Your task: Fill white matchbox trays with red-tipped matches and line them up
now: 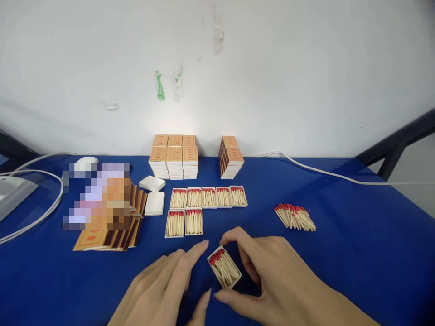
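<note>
My right hand grips a small white matchbox tray by its far and near ends, between index finger and thumb. The tray is tilted at an angle and packed with red-tipped matches. To its left is my left hand, thumb and index finger apart with a gap to the tray, holding nothing. Beyond the hands stand two rows of filled trays, red heads facing away from me. A loose pile of matches lies to the right.
Closed matchboxes are stacked in a wide block and a narrower stack near the wall. Two white empty trays lie beside fanned orange sleeves at left. A white cable crosses the blue table.
</note>
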A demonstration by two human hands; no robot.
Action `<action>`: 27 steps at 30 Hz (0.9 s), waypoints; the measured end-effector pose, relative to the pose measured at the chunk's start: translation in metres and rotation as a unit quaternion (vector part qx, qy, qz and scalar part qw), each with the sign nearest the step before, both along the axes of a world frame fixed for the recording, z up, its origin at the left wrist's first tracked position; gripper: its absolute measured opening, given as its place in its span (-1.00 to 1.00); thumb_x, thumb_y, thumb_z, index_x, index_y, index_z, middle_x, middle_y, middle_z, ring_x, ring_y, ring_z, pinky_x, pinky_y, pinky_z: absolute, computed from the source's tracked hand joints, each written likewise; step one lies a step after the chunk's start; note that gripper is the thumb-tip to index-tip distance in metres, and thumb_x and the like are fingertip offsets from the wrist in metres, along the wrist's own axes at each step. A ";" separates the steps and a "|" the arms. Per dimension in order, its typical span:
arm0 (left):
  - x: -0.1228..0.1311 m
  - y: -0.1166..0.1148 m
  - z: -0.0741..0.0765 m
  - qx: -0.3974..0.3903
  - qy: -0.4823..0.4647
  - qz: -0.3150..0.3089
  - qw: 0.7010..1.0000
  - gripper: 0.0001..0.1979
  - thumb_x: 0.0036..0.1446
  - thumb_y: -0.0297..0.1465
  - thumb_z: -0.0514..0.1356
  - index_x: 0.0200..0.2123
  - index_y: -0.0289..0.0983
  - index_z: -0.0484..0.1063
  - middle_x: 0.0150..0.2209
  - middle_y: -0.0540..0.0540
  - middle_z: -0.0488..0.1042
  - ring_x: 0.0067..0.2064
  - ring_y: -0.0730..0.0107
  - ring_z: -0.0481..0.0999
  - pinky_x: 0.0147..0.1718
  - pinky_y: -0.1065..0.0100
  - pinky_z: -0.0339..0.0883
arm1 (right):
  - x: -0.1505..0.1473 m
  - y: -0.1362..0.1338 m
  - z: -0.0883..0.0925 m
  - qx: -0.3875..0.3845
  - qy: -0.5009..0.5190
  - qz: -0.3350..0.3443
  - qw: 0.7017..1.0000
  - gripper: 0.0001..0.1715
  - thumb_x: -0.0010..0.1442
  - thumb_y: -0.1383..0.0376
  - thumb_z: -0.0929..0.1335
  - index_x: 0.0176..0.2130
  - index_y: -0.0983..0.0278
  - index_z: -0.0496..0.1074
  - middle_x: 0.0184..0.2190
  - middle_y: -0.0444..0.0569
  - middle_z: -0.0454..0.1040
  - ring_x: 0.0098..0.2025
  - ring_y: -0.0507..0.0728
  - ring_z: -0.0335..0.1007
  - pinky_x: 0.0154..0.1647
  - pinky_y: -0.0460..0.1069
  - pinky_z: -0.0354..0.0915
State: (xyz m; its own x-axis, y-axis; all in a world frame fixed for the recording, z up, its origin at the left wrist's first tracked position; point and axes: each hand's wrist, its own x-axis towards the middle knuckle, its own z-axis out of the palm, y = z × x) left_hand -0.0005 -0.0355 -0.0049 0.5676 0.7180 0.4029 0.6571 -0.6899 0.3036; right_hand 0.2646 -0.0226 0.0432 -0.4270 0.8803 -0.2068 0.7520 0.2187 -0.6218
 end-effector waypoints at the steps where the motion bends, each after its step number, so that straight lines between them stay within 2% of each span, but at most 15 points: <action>1: -0.001 0.000 -0.001 0.001 0.009 -0.002 1.000 -0.45 0.54 -0.29 0.16 0.50 -0.26 0.29 -0.14 -0.12 0.71 -0.17 0.25 0.82 -0.15 0.29 0.77 | -0.002 0.000 0.000 0.002 0.003 0.004 1.000 -0.46 0.27 0.12 0.57 0.15 0.19 0.48 -0.46 -0.29 0.44 -0.46 0.07 0.36 -0.37 0.00 0.17; 4: -0.004 -0.001 -0.005 0.014 0.042 -0.006 0.999 -0.41 0.56 -0.22 0.18 0.53 -0.30 0.27 -0.07 -0.20 0.73 -0.06 0.12 0.84 -0.11 0.21 0.78 | -0.001 0.000 0.006 0.003 0.022 0.040 0.999 -0.60 0.34 0.28 0.49 0.15 0.13 0.51 -0.43 -0.29 0.47 -0.42 0.04 0.41 -0.29 -0.02 0.26; 6: -0.002 -0.001 -0.006 0.037 0.055 -0.005 0.998 -0.45 0.62 -0.18 0.13 0.50 -0.33 0.31 -0.06 -0.25 0.74 -0.09 0.08 0.85 -0.14 0.16 0.79 | 0.002 -0.002 0.010 0.001 0.033 0.058 0.998 -0.61 0.35 0.33 0.46 0.14 0.08 0.53 -0.41 -0.29 0.49 -0.39 0.04 0.46 -0.24 -0.03 0.32; 9: 0.003 0.001 -0.003 0.078 0.048 0.006 0.996 -0.50 0.68 -0.12 0.04 0.40 -0.32 0.40 -0.09 -0.25 0.74 -0.17 0.08 0.85 -0.23 0.14 0.80 | 0.006 -0.006 0.010 0.014 0.053 0.055 0.997 -0.56 0.33 0.32 0.49 0.17 0.05 0.53 -0.35 -0.27 0.54 -0.30 0.05 0.54 -0.17 -0.04 0.39; 12: 0.007 0.004 0.002 0.068 0.018 -0.009 0.997 -0.55 0.69 -0.12 0.03 0.32 -0.30 0.44 -0.20 -0.15 0.71 -0.29 0.19 0.82 -0.31 0.22 0.77 | 0.010 -0.008 0.003 0.055 0.070 0.036 0.995 -0.65 0.42 0.23 0.46 0.17 0.05 0.54 -0.32 -0.24 0.54 -0.28 0.05 0.55 -0.16 -0.04 0.42; 14: 0.008 0.005 0.006 0.050 0.010 -0.022 0.998 -0.60 0.70 -0.13 0.02 0.26 -0.28 0.46 -0.25 -0.11 0.67 -0.34 0.25 0.79 -0.37 0.31 0.73 | 0.015 -0.008 -0.004 0.108 0.065 -0.012 0.992 -0.73 0.51 0.16 0.40 0.16 0.08 0.54 -0.36 -0.23 0.51 -0.35 0.04 0.50 -0.26 -0.04 0.40; 16: 0.008 0.007 0.008 0.055 0.012 -0.020 0.998 -0.62 0.71 -0.14 -0.01 0.22 -0.25 0.46 -0.26 -0.08 0.66 -0.35 0.28 0.79 -0.38 0.34 0.72 | 0.024 -0.007 -0.009 0.185 0.027 -0.106 0.977 -0.76 0.56 0.09 0.36 0.07 0.09 0.56 -0.39 -0.21 0.50 -0.42 0.05 0.47 -0.34 -0.01 0.35; 17: 0.008 0.007 0.009 0.064 0.013 -0.015 0.998 -0.62 0.72 -0.15 -0.03 0.21 -0.23 0.46 -0.26 -0.07 0.67 -0.34 0.28 0.79 -0.36 0.33 0.72 | 0.030 -0.008 -0.011 0.229 -0.007 -0.166 0.959 -0.74 0.56 0.04 0.35 0.02 0.08 0.57 -0.38 -0.19 0.51 -0.43 0.08 0.47 -0.37 0.01 0.33; 19: 0.008 0.008 0.009 0.080 0.013 -0.009 0.997 -0.63 0.73 -0.16 -0.06 0.21 -0.21 0.45 -0.25 -0.04 0.68 -0.34 0.28 0.79 -0.34 0.30 0.73 | 0.042 -0.010 -0.014 0.301 -0.092 -0.286 0.905 -0.63 0.52 -0.10 0.35 -0.04 0.07 0.59 -0.35 -0.14 0.54 -0.46 0.13 0.47 -0.41 0.06 0.31; 21: 0.007 0.009 0.009 0.085 0.012 -0.007 0.996 -0.63 0.73 -0.17 -0.07 0.20 -0.20 0.45 -0.25 -0.03 0.69 -0.33 0.28 0.80 -0.34 0.28 0.74 | 0.055 -0.014 -0.016 0.320 -0.188 -0.365 0.854 -0.48 0.50 -0.24 0.31 -0.05 0.04 0.61 -0.27 -0.07 0.60 -0.37 0.26 0.56 -0.43 0.09 0.26; 24: 0.007 0.009 0.009 0.080 0.014 -0.006 0.997 -0.61 0.74 -0.16 -0.08 0.20 -0.21 0.46 -0.24 -0.03 0.69 -0.32 0.28 0.80 -0.34 0.30 0.74 | 0.069 -0.019 -0.019 0.282 -0.258 -0.381 0.842 -0.29 0.43 -0.42 0.23 -0.06 0.01 0.61 -0.17 -0.04 0.65 -0.35 0.36 0.60 -0.49 0.08 0.17; 27: 0.007 0.008 0.010 0.077 0.018 -0.008 0.997 -0.60 0.73 -0.16 -0.07 0.19 -0.21 0.47 -0.24 -0.04 0.70 -0.30 0.29 0.81 -0.33 0.33 0.73 | 0.075 -0.021 -0.023 0.277 -0.266 -0.367 0.847 -0.20 0.44 -0.44 0.17 -0.08 0.06 0.60 -0.18 0.00 0.65 -0.30 0.38 0.62 -0.50 0.08 0.17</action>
State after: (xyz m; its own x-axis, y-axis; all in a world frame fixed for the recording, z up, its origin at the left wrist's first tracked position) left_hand 0.0062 -0.0272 0.0055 0.5942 0.6405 0.4866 0.6549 -0.7364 0.1696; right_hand 0.3394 -0.0432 0.0202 0.3007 0.8933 0.3341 0.9537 -0.2811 -0.1069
